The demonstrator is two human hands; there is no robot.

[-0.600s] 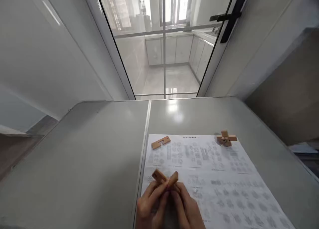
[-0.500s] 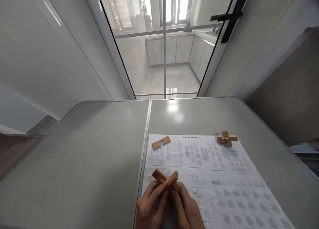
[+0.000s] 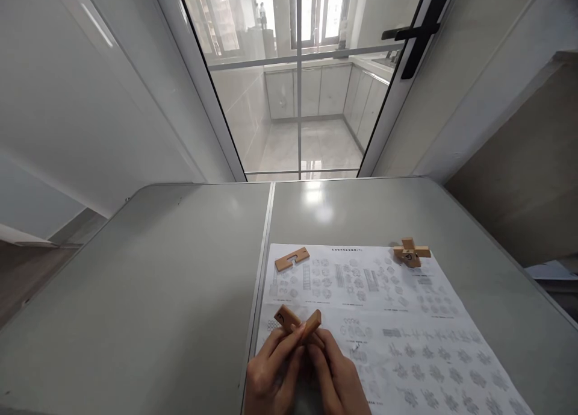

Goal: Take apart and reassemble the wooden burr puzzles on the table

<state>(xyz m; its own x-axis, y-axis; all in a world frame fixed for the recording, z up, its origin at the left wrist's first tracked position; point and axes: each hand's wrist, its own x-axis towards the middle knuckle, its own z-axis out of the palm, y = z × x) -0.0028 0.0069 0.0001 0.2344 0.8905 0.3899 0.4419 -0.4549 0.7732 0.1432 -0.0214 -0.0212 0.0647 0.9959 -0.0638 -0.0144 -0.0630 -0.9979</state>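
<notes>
Two wooden puzzle pieces (image 3: 312, 323) cross each other between my hands, just above the lower left of the paper sheet. My left hand (image 3: 273, 367) grips them from the left, fingers closed. From the right, my right hand (image 3: 335, 370) pinches the same pieces. The left piece bears a dark mark near its upper end. My fingers hide the lower parts and the joint. Farther off, a flat notched wooden piece (image 3: 292, 259) lies on the sheet's top left corner. An assembled cross of wooden pieces (image 3: 410, 252) sits at the top right corner.
The printed instruction sheet (image 3: 374, 306), covered in small diagrams, lies on the right half of a grey-green folding table (image 3: 180, 282). A metal seam (image 3: 268, 216) divides the tabletop. Beyond the far edge stands a glass door with a black handle (image 3: 421, 34).
Both hands and the held wooden pieces stay in nearly the same place, with only a slight shift. The other pieces have not moved.
</notes>
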